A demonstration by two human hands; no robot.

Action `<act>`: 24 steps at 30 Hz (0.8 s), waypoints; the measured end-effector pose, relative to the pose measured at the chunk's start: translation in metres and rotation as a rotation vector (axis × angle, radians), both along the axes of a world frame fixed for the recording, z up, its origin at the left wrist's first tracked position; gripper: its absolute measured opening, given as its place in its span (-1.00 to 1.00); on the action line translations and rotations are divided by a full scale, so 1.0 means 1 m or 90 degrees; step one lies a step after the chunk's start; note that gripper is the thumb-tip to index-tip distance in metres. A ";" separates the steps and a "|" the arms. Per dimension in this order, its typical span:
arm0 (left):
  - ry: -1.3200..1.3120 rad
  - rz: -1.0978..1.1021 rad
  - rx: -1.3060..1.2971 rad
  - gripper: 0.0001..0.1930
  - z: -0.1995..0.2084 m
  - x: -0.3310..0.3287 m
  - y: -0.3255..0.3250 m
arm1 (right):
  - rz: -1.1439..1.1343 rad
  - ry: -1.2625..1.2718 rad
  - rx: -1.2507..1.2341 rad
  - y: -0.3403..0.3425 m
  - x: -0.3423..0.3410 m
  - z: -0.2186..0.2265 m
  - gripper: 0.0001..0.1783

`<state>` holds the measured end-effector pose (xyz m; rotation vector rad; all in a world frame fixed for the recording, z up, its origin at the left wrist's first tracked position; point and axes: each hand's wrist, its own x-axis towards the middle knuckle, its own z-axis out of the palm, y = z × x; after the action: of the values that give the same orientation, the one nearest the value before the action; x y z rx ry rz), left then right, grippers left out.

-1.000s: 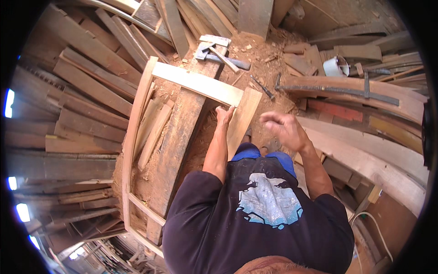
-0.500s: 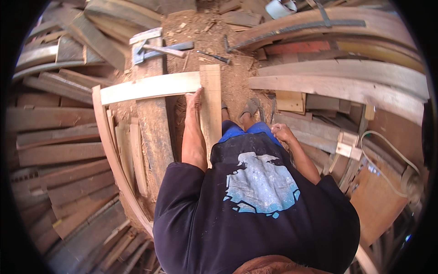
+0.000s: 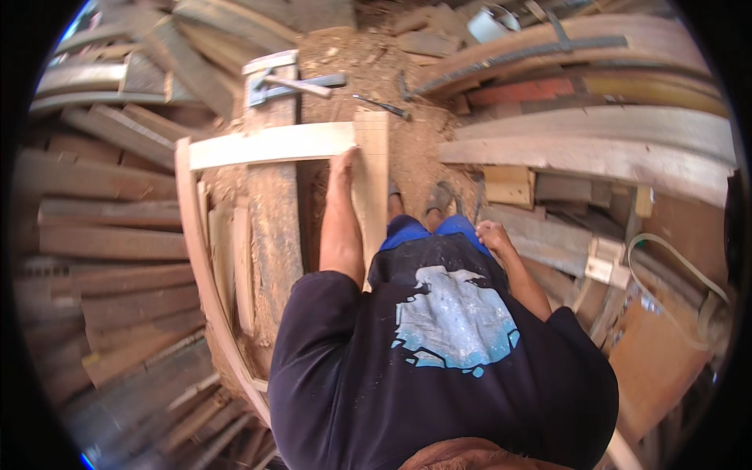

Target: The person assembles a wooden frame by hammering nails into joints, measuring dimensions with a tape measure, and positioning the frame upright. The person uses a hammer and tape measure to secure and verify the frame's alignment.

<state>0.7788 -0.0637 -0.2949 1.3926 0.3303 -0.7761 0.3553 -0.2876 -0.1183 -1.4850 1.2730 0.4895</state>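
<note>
My left hand (image 3: 343, 163) grips a pale wooden frame at the inner corner where its far crosspiece (image 3: 274, 145) meets the right-hand upright (image 3: 370, 184). The fingers are mostly hidden behind the wood. A curved left-hand upright (image 3: 202, 243) runs back toward my body. Under the frame lies a long, worn plank (image 3: 274, 227). My right hand (image 3: 493, 235) hangs by my right hip with its fingers curled; I cannot make out anything in it. On the plank's far end rest a hammer (image 3: 301, 86) with a pale handle and a grey metal bar (image 3: 323, 80).
A dark slim tool (image 3: 381, 106) lies on the sawdust-covered floor (image 3: 415, 141) beyond the frame. Stacked boards (image 3: 117, 243) crowd the left. Long beams (image 3: 580, 153) and a small wooden block (image 3: 607, 262) are on the right, near a pale looped cord (image 3: 666, 254).
The whole view has shifted slightly, so the frame and floor appear a little farther right. My left hand keeps its hold on the frame; my right hand stays curled by the hip.
</note>
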 end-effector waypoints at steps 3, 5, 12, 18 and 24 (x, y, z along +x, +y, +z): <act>-0.070 -0.100 0.282 -0.35 0.051 -0.016 -0.009 | 0.038 -0.062 0.013 -0.006 -0.002 -0.015 -0.78; -0.107 -0.166 0.539 -0.25 0.088 -0.031 -0.010 | 0.074 -0.074 0.026 -0.016 0.007 -0.014 -0.77; -0.336 -0.293 0.690 -0.09 0.166 -0.193 0.075 | 0.103 -0.014 0.073 -0.070 0.012 -0.038 -0.80; -0.238 -0.287 0.762 0.08 0.174 -0.307 0.118 | 0.188 0.061 0.028 -0.112 0.045 -0.027 -0.87; -0.214 -0.263 0.761 0.08 0.165 -0.305 0.110 | 0.299 -0.004 0.056 -0.094 0.086 -0.034 -0.86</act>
<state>0.4740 0.0458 -0.1299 2.7424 0.2380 -0.6518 0.4417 -0.3814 -0.1528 -1.7105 0.8796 0.8338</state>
